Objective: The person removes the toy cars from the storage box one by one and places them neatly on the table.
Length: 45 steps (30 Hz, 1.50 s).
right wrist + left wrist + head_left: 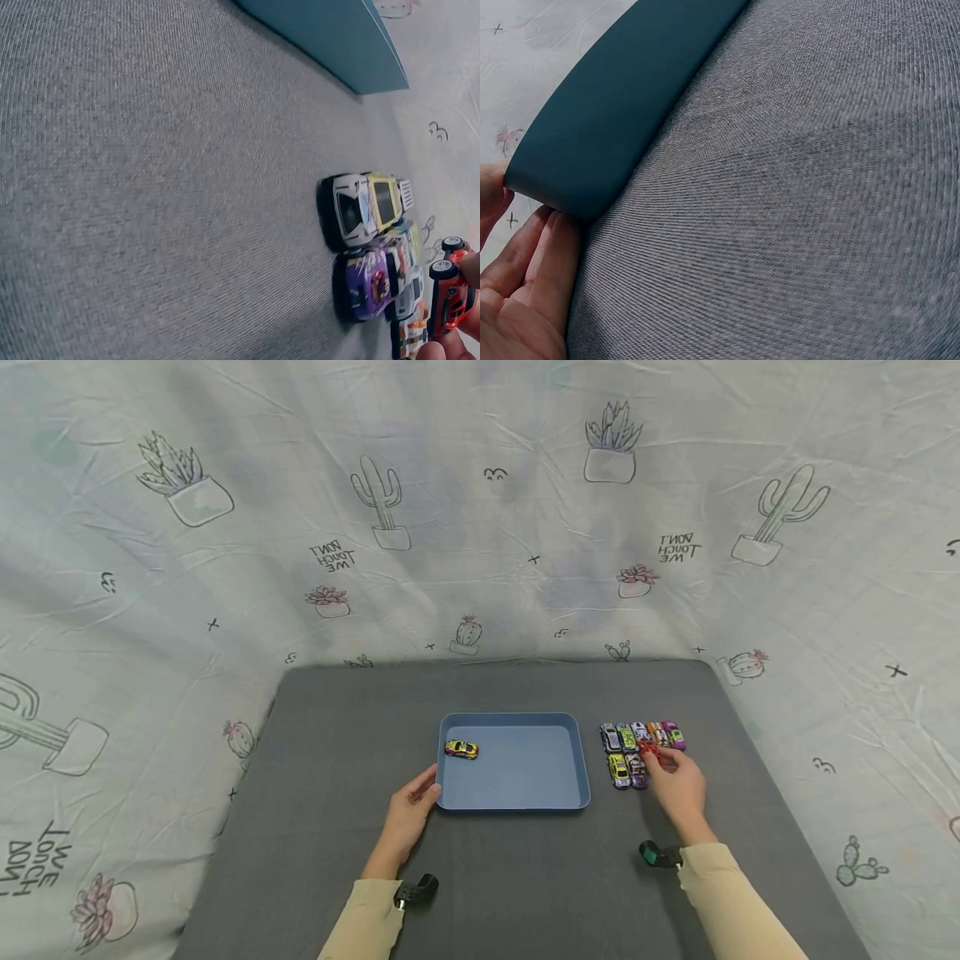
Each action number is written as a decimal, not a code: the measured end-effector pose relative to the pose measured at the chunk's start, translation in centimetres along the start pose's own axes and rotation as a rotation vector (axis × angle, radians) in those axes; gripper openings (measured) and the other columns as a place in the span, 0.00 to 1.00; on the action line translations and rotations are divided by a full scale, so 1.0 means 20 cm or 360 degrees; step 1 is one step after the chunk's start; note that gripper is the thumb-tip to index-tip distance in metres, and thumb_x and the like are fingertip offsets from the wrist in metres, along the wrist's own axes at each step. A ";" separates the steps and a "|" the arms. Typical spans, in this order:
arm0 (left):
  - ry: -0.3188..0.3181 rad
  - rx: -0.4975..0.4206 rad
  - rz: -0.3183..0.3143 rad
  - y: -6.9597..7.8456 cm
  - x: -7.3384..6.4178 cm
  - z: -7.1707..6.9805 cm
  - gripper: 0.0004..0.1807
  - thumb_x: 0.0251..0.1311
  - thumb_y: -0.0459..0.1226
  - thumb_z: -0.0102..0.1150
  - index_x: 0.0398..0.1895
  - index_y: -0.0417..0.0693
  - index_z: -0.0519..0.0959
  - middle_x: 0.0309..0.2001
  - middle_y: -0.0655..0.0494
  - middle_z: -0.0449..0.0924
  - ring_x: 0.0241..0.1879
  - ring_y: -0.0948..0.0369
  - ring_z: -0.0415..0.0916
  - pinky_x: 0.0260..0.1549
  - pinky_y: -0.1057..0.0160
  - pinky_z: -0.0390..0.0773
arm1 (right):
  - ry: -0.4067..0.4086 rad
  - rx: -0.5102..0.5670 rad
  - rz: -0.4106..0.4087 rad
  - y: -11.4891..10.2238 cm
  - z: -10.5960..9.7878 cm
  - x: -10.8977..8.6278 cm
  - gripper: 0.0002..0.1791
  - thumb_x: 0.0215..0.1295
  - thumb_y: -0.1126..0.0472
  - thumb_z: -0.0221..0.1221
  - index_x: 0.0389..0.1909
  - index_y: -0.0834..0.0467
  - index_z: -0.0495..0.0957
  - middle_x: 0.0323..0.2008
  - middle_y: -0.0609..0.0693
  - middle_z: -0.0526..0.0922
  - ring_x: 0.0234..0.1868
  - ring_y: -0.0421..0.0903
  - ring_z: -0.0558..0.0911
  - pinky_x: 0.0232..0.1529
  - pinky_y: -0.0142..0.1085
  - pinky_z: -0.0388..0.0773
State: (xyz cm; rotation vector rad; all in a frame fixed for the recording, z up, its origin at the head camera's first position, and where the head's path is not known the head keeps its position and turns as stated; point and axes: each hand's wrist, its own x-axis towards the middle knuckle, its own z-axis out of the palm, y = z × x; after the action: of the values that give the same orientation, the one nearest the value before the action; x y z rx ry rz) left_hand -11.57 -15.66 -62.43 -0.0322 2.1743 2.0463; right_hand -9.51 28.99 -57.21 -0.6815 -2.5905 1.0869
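Observation:
My left hand point(411, 806) is at the left side of a shallow blue tray point(517, 803), its fairly straight fingers touching the outer wall near the front corner. The left wrist view shows the fingertips right against the tray wall point(607, 112). A yellow and red toy car point(461, 749) sits inside the tray near its left wall. To the right of the tray, my right hand point(681, 787) pinches a red toy car point(448, 296) between thumb and fingers, held over the group of cars. Nearest to it are a yellow toy car point(618, 772) and a purple toy car point(367, 285).
Behind these stands a back row of several toy cars, with a silver and black one point(611, 737) at its left end and a purple and green one point(674, 735) at its right. Dark grey cloth point(337, 735) covers the table. A patterned curtain point(480, 527) hangs behind.

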 end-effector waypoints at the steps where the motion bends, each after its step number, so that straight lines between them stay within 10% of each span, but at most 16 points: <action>1: 0.0003 -0.0002 0.0008 0.00 0.00 0.00 0.24 0.66 0.41 0.59 0.66 0.51 0.73 0.62 0.49 0.73 0.62 0.56 0.70 0.59 0.59 0.70 | 0.0001 0.0000 0.0013 0.01 0.00 0.00 0.27 0.69 0.46 0.56 0.55 0.64 0.77 0.47 0.64 0.80 0.46 0.57 0.79 0.42 0.49 0.75; 23: -0.0013 -0.0004 0.0038 0.02 0.00 0.01 0.25 0.66 0.42 0.59 0.66 0.50 0.72 0.62 0.48 0.73 0.62 0.55 0.69 0.58 0.60 0.71 | 0.0022 -0.0089 0.0144 0.07 0.01 0.02 0.26 0.68 0.48 0.57 0.53 0.65 0.78 0.44 0.64 0.82 0.46 0.60 0.78 0.44 0.53 0.71; 45: -0.0010 0.0020 0.0019 0.06 -0.01 0.03 0.26 0.68 0.40 0.57 0.68 0.47 0.70 0.64 0.45 0.70 0.64 0.52 0.67 0.59 0.57 0.70 | 0.0099 -0.0020 0.0002 -0.03 -0.01 0.05 0.30 0.67 0.43 0.56 0.55 0.66 0.77 0.48 0.64 0.76 0.49 0.61 0.74 0.47 0.56 0.69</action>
State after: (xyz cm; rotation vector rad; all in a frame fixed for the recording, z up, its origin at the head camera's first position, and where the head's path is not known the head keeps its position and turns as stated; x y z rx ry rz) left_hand -11.35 -14.93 -61.33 -0.0113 2.1891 2.0359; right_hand -10.52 29.33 -56.63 -0.7088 -2.5467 1.0340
